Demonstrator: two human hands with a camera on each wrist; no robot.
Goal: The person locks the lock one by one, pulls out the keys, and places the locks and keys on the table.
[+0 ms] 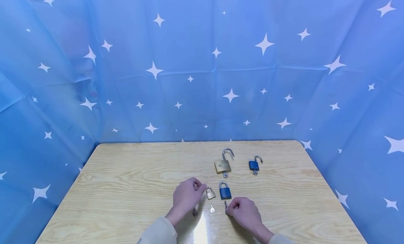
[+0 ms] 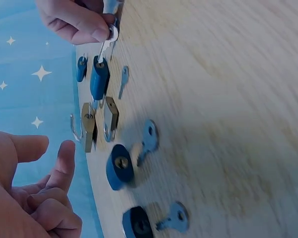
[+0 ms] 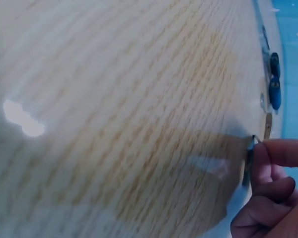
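Note:
My right hand [image 1: 244, 213] pinches a key [image 2: 109, 43] between thumb and forefinger. The key points at the bottom of a locked blue padlock [image 1: 225, 192]; whether its tip is inside the keyhole I cannot tell. My left hand [image 1: 187, 195] hovers left of a small brass padlock [image 1: 210, 193], thumb and forefinger apart with nothing between them, as the left wrist view shows. Below that brass padlock lies a loose key [image 1: 212, 209]. In the left wrist view, two more blue padlocks [image 2: 120, 167] lie near the left hand, each with a key [image 2: 148, 141] beside it.
Farther back lie a large brass padlock [image 1: 222, 166] and a blue padlock [image 1: 254, 165], both with raised shackles and keys in them. The wooden table [image 1: 126, 188] runs back to a blue star-patterned curtain [image 1: 189, 107].

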